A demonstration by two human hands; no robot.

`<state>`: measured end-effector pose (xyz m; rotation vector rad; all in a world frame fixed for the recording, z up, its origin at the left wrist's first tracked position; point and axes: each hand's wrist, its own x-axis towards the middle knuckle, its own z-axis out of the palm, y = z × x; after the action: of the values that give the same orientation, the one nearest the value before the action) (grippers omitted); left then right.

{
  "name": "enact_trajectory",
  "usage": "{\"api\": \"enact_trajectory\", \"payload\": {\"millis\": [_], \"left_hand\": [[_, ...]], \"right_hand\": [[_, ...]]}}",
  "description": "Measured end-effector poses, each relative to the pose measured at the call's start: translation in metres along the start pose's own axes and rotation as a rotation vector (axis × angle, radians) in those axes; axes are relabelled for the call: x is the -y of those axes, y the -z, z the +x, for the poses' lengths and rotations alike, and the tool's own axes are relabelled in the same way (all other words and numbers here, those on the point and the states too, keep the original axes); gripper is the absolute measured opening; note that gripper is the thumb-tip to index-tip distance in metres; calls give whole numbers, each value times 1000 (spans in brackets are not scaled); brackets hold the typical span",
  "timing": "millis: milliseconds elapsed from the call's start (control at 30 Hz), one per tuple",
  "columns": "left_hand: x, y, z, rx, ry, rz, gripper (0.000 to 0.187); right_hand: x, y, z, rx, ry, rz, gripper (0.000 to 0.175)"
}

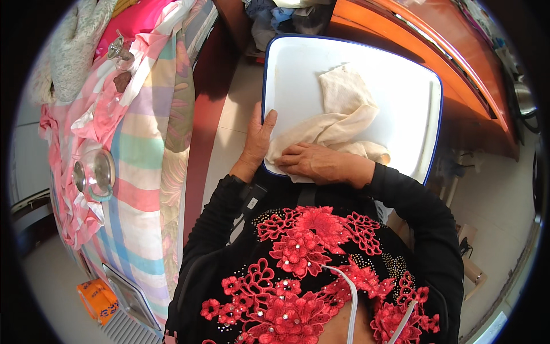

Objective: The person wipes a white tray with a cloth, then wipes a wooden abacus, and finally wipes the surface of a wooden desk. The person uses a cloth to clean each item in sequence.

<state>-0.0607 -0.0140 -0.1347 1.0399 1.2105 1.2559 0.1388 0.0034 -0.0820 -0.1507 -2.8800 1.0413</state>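
A white enamel tray (296,77) with a blue rim rests tilted before me at my lap. My left hand (260,133) grips its left edge, thumb over the rim and fingers behind it. Inside the tray lies a cream cloth (348,99), twisted in the middle and spread at its upper end. My right hand (322,163) is on the bunched part of this cloth at the near left corner, fingers curled over it. What the right palm covers is hidden.
At left is a bed with a checked sheet (139,172); on it are a glass jar (101,170), another glass vessel (122,53) and pink cloth (107,109). Orange wooden furniture (472,73) stands behind the tray at right. An orange bag (98,301) is on the floor.
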Motion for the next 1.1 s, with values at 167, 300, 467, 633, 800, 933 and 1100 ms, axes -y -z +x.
{"api": "enact_trajectory", "payload": {"millis": [167,300,467,633,800,933,1100], "left_hand": [[0,-2,-1,-6,53,-103,42],[1,0,1,15,57,-65,42],[0,0,0,5,30,13,43],[-2,-1,1,4,21,-64,42],[-1,-1,4,21,-44,-8,42],[0,0,2,14,-25,-1,41],[3,2,-1,14,29,-37,42]], "right_hand": [[3,12,-21,166,-101,9,41],[6,4,-6,-27,-50,11,42],[3,4,-9,174,-88,3,46],[-1,28,-51,77,-57,-325,50],[-36,34,0,-96,-166,-437,57],[-72,63,14,-352,-344,-632,49],[-50,72,-39,-397,-711,-675,53]]}}
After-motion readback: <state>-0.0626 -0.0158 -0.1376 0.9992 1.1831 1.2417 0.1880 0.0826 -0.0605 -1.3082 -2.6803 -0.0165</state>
